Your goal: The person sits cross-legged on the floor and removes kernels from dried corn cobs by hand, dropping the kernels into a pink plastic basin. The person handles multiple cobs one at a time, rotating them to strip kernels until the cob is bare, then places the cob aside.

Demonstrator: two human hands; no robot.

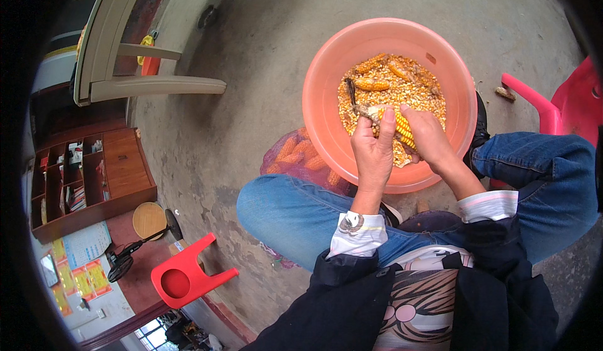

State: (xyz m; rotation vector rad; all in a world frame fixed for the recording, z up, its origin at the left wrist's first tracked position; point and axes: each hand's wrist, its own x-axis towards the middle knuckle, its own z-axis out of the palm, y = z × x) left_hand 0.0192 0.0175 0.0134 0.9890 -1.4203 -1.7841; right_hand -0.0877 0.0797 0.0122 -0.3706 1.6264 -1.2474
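Over a pink plastic basin (325, 91), both hands grip one yellow ear of corn (398, 122). My left hand (375, 146) has its thumb and fingers around the end with the pale bare tip and dark dried silk. My right hand (426, 136) closes over the other part, its thumb pressed against the kernel rows. Loose yellow kernels (395, 96) cover the bottom of the basin. Several ears lie on them, among them a shorter ear (371, 84). The basin stands between my bent knees.
A purple mesh sack (301, 155) of corn ears lies against the basin's lower left. A bare cob (505, 93) rests on the floor beside a pink plastic chair (560, 101). Farther left are a red stool (188, 271), a standing fan (136, 247) and a wooden cabinet (125, 162).
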